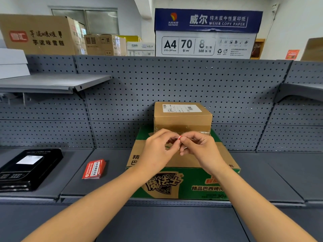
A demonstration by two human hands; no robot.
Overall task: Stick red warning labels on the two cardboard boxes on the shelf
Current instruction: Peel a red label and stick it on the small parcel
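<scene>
L hand (157, 149), R hand (201, 147) pinch red label (180, 137), stacked boxes (182, 117) behind, label pile (94, 169) left

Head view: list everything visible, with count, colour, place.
large box: 1, brown-green, shelf centre
small box: 1, brown, atop large box
red label: 1, red-white, above large box
label stack: 1, red, shelf, left of large box
black box: 1, black, shelf far left
pegboard: 1, grey, behind shelf
copy paper carton: 1, blue-white, above pegboard
brown cartons: several, brown, upper left
left hand: 1, pinching red label
right hand: 1, pinching red label
</scene>
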